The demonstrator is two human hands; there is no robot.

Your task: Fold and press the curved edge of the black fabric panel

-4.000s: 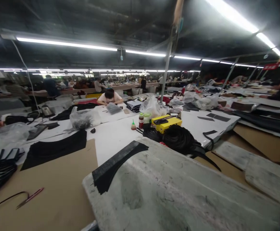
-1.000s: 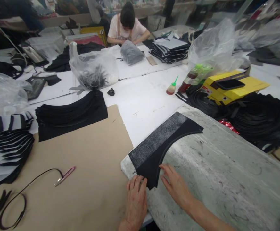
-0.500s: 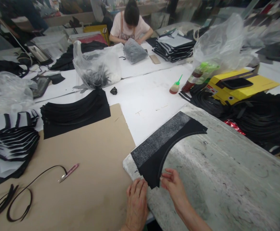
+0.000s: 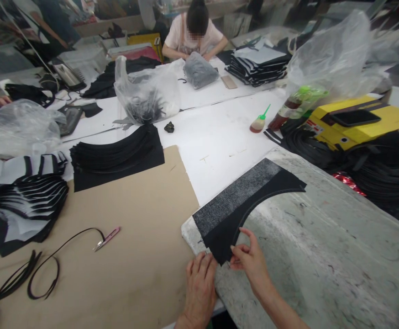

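Observation:
A black fabric piece (image 4: 227, 228) with a curved inner edge and a speckled grey band lies flat on the grey, stained padded board (image 4: 309, 256). At the fabric's near end, my left hand (image 4: 201, 283) rests on the board's edge, palm down, fingers stretched out close together. My right hand (image 4: 250, 260) touches the inner curve with its index finger extended and thumb apart; its other fingers are bent. Over on the brown board (image 4: 144, 214), pink-handled thread snips (image 4: 107, 239) lie beside a thin black strip (image 4: 58, 269).
Stacked black fabric pieces (image 4: 117, 160) lie at the brown board's far edge. A green-tipped squeeze bottle (image 4: 258, 122) stands on the white table. Right of it are a yellow box (image 4: 333, 130) with a phone (image 4: 356, 118) and coiled black strips (image 4: 387, 169). Opposite, a co-worker (image 4: 194, 34) bends over the table.
My right hand has shifted slightly up along the curved edge, and its index finger is now stretched further out. My left hand stays at the board's edge. The whole view has shifted slightly.

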